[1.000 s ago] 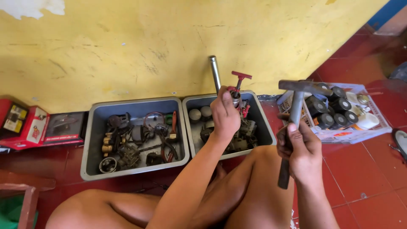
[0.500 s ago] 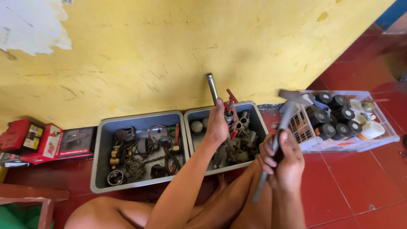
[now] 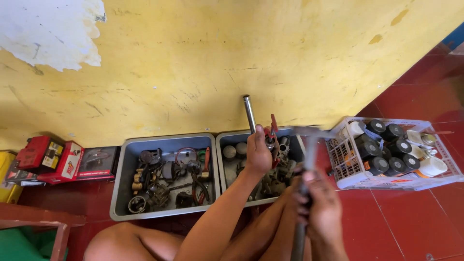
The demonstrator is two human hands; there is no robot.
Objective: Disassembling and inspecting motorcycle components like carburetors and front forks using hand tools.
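So the person is sitting on the red tile floor (image 3: 411,222) facing a yellow wall (image 3: 217,63), bare knees up in the frame; the left hand (image 3: 258,152) is wrapping tight around a small metal valve part with a red handle (image 3: 273,133), holding it up over the right-hand grey tray (image 3: 229,164); the right hand (image 3: 321,210) is gripping the shaft of a hammer (image 3: 307,159), fingers closed round it, head of the hammer sitting up near the valve part and looking a bit blurred; whether it's touching the part, I can't tell.

2 grey trays are sitting side by side against the wall; the left tray (image 3: 118,193) is holding brass fittings, rings and a red-handled tool; the right one is carrying more metal bits and a shiny steel tube (image 3: 249,112) leaning up on the wall. Off to the right a white plastic basket (image 3: 345,166) is holding dark round caps and white containers; over on the left some red boxes (image 3: 46,157) are lying by the wall.
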